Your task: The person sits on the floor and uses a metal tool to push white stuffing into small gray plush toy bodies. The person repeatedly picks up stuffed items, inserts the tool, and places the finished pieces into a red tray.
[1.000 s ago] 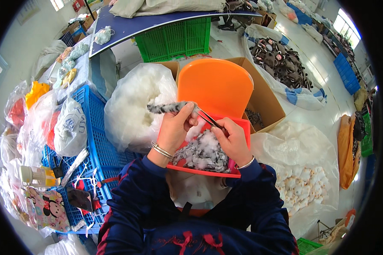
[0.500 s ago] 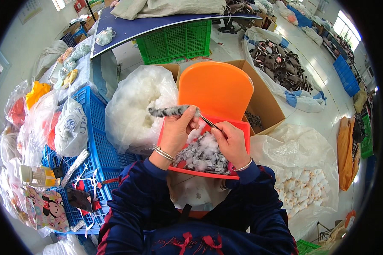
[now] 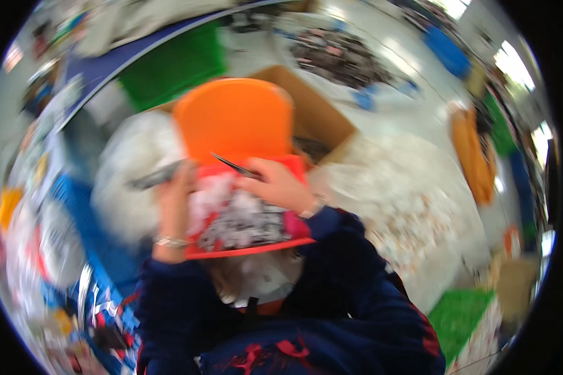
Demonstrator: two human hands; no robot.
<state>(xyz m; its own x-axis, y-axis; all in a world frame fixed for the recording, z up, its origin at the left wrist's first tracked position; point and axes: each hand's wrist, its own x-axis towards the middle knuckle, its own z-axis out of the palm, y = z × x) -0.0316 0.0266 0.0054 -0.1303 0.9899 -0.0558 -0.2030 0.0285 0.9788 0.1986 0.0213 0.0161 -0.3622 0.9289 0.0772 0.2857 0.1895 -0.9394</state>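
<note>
The picture is smeared by motion. My left hand (image 3: 176, 197) is closed around a grey striped furry tube (image 3: 151, 179), like a small plush tail, which sticks out to the left. In my right hand (image 3: 283, 185) are slim, dark, pointed tweezers (image 3: 233, 164), their tip aimed up and left, apart from the tube. Both hands are over a red tray (image 3: 250, 251) on my lap. Inside it lie grey-and-white furry pieces (image 3: 244, 224) and white fluffy stuffing (image 3: 214, 190).
Beyond the tray stands an orange chair back (image 3: 234, 119), a cardboard box (image 3: 322, 119) behind it. At left are a bag of white stuffing (image 3: 134, 156) and blue crates (image 3: 94, 212). Right, a plastic sheet (image 3: 438, 169) bears small pale pieces; farther off lies a pile of dark plush (image 3: 341, 56).
My hands have moved apart, and the tweezers have come out of the furry tube. Their tip has swung to point up and left. The whole view has shifted and tilted.
</note>
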